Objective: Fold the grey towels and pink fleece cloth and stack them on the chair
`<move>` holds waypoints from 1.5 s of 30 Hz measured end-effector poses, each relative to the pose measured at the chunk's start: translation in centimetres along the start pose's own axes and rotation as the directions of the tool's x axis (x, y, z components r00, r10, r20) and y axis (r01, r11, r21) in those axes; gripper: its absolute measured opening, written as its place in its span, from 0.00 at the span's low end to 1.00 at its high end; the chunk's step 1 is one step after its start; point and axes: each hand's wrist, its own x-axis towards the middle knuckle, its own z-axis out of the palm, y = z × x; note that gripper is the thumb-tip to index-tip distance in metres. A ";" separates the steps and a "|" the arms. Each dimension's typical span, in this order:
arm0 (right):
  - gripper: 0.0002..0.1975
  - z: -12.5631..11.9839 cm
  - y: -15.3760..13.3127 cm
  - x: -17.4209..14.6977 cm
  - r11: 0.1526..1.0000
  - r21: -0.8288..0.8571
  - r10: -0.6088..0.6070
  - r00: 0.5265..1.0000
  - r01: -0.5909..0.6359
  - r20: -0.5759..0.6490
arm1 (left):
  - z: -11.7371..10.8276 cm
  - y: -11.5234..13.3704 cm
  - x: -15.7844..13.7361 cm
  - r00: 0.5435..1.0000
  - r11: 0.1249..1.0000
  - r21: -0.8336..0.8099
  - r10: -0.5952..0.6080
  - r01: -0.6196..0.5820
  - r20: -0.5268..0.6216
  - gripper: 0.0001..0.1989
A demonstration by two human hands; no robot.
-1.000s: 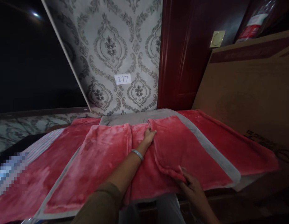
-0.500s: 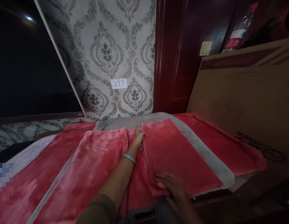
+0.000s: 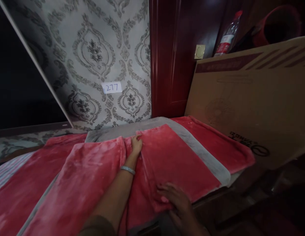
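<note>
A red plush blanket (image 3: 182, 164) with a grey underside is spread before me, with folded-over panels to the left and right. My left hand (image 3: 137, 144), a pale bangle on its wrist, has its fingers closed on the far end of the right panel's inner edge. Near that panel's front corner is my right hand (image 3: 175, 200), its fingers over the cloth and thumb low at the edge, gripping it. The fingertips are partly hidden in the plush. Between the panels runs a lower strip of red cloth, under my left forearm.
A large cardboard box (image 3: 241, 95) stands at the right, with a red-labelled plastic bottle (image 3: 225, 42) behind its top edge. A dark screen (image 3: 19, 82) is at the left. A paper marked 277 (image 3: 111, 87) sticks to the patterned wall (image 3: 93, 55). Striped cloth (image 3: 10, 170) shows far left.
The view has turned to the right, so the scene sits further left. My left fingers have closed more on the panel's edge. My right hand stays at the front corner.
</note>
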 end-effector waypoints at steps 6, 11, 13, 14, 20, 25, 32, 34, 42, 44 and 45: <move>0.27 0.6 -0.2 -0.2 0.999 -0.054 0.009 0.999 -0.006 0.046 | -0.2 0.4 0.0 0.999 0.979 0.206 0.013 -0.004 -0.040 0.25; 0.23 -1.4 -1.7 -0.1 0.998 -0.026 0.060 0.984 -0.057 0.168 | -0.1 0.4 -0.1 0.999 0.951 0.309 0.038 -0.025 -0.037 0.27; 0.23 -3.4 -2.8 0.9 0.994 0.026 0.097 0.947 -0.110 0.306 | 0.0 0.6 -0.3 0.998 0.937 0.347 0.054 -0.038 -0.036 0.26; 0.23 -4.5 -3.2 1.7 0.988 0.055 0.115 0.928 -0.143 0.355 | 0.0 0.8 -0.6 0.997 0.930 0.365 0.066 -0.048 -0.038 0.27; 0.25 -6.5 -1.0 8.4 0.977 -0.045 0.213 0.967 -0.209 0.139 | -0.4 3.7 -2.7 0.914 0.718 0.575 0.375 -0.391 0.153 0.29; 0.35 -2.2 1.8 10.1 0.930 -0.316 0.296 0.890 -0.186 0.346 | -0.7 4.4 -3.4 0.836 0.481 0.694 0.189 -0.536 0.515 0.28; 0.35 0.0 0.9 7.6 0.905 -0.404 0.324 0.834 -0.135 0.447 | -0.7 2.8 -2.9 0.857 0.528 0.730 -0.008 -0.434 0.516 0.29; 0.35 -0.1 0.7 7.2 0.911 -0.392 0.311 0.837 -0.128 0.450 | -0.7 2.8 -2.8 0.858 0.544 0.725 -0.016 -0.423 0.513 0.29; 0.33 -0.1 -2.3 4.1 0.933 -0.321 0.314 0.808 -0.164 0.499 | -0.5 2.9 -3.0 0.857 0.533 0.738 -0.043 -0.415 0.513 0.29; 0.33 -0.4 -3.4 3.3 0.938 -0.303 0.311 0.800 -0.171 0.512 | -0.4 3.0 -3.1 0.855 0.515 0.745 -0.046 -0.423 0.517 0.29; 0.34 -0.7 -4.0 2.9 0.944 -0.283 0.300 0.803 -0.171 0.515 | -0.3 3.1 -3.1 0.852 0.504 0.751 -0.055 -0.427 0.521 0.29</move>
